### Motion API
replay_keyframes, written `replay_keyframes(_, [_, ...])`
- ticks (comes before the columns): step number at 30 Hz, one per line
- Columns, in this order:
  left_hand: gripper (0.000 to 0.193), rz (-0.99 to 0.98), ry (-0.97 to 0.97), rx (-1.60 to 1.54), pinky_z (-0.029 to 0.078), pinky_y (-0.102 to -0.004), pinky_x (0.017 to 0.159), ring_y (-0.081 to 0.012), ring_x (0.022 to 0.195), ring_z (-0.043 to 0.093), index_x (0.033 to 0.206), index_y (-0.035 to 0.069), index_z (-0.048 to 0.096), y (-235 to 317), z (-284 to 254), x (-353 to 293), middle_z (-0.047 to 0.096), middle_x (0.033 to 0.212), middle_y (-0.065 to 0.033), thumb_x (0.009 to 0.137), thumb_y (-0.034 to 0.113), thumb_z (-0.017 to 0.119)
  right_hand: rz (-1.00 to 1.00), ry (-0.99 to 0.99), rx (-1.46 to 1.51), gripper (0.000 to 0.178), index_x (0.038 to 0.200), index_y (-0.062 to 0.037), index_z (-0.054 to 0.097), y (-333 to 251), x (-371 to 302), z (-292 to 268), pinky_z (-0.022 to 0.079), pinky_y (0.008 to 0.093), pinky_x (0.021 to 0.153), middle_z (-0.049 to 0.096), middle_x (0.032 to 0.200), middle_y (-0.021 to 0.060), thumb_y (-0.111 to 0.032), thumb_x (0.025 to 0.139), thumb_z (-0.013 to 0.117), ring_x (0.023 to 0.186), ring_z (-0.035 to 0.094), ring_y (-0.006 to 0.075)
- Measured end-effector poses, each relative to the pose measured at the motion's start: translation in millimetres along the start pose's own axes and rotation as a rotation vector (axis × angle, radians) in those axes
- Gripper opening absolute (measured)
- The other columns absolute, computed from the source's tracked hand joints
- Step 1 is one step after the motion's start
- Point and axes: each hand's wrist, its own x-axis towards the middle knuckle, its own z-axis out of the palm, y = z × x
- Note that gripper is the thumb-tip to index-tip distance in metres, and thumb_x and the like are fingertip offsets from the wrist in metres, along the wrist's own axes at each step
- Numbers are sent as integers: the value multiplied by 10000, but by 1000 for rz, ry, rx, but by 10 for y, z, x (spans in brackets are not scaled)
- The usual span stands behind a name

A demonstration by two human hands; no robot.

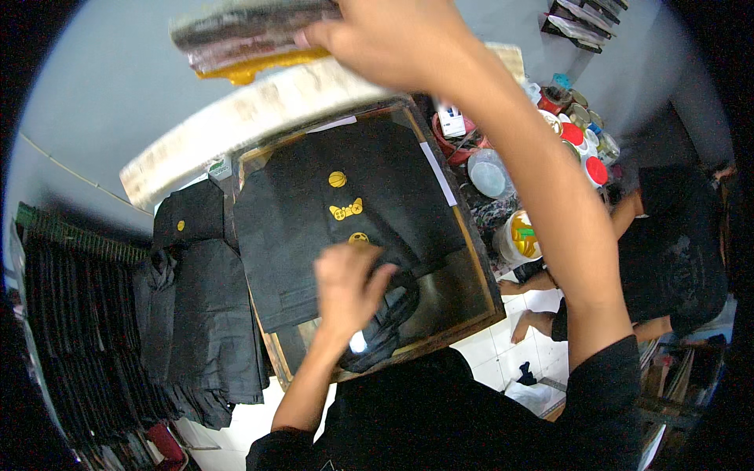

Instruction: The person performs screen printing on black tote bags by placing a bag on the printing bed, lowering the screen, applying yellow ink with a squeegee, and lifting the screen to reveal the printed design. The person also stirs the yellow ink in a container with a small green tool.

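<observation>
Head view: right hand [397, 39] grips long squeegee [251, 35], thickly yellow-smeared.

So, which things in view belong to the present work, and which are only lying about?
In the work:
- squeegee, in the right hand
- black cloth, under the left hand
- probably the yellow ink tub

Seemingly lying about:
- red-lidded jar
- clear tub

1. A plain grey-blue wall [94, 118] rises beyond the far edge of the wood-framed bench [459, 294].
2. A thin pale cord [71, 171] slants across it, off the left edge.
3. Beyond the far right corner, a dark rack [580, 27] shows against the wall.
4. White floor tiles [491, 349] with fine joints lie past the near right corner.
</observation>
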Motion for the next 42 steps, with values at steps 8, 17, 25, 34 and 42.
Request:
replay_keyframes(8, [286,204,-441,217,415,-397,839,-278,1017,529,1052,38,693,-21,889,1,607,1025,-90,826,208,733,-344,276,-35,301,1042,36,726,478,700,5,531,501,895,706,1033,301,-146,819,636,1010,675,451])
replay_keyframes(17, [131,246,-248,197,417,-388,802,-257,891,557,823,83,663,105,721,273,610,857,-83,755,174,727,-344,340,-45,351,1069,13,736,586,966,49,529,496,924,697,1076,306,-154,800,586,1037,673,451])
replay_keyframes(25, [270,242,-372,-435,543,-456,772,-355,894,665,1047,32,691,1038,192,-15,689,959,-159,848,199,764,-313,301,-40,325,1045,-16,748,527,1008,32,531,493,893,706,1055,285,-234,817,672,1022,679,439])
replay_keyframes(34, [407,-292,-127,168,397,-490,1120,-453,1272,548,1321,-45,582,-572,-158,-192,587,1363,-287,1007,213,588,-276,251,-20,348,1014,-15,739,582,786,46,532,469,848,705,1009,258,-288,799,759,973,682,401])
replay_keyframes(42, [571,-309,-256,437,169,-510,1256,-360,1542,241,1540,15,405,-1262,-69,-728,294,1651,-200,1054,312,439,797,-1051,276,558,904,29,562,2291,-3173,1251,485,323,610,602,766,56,-510,971,690,734,565,137])
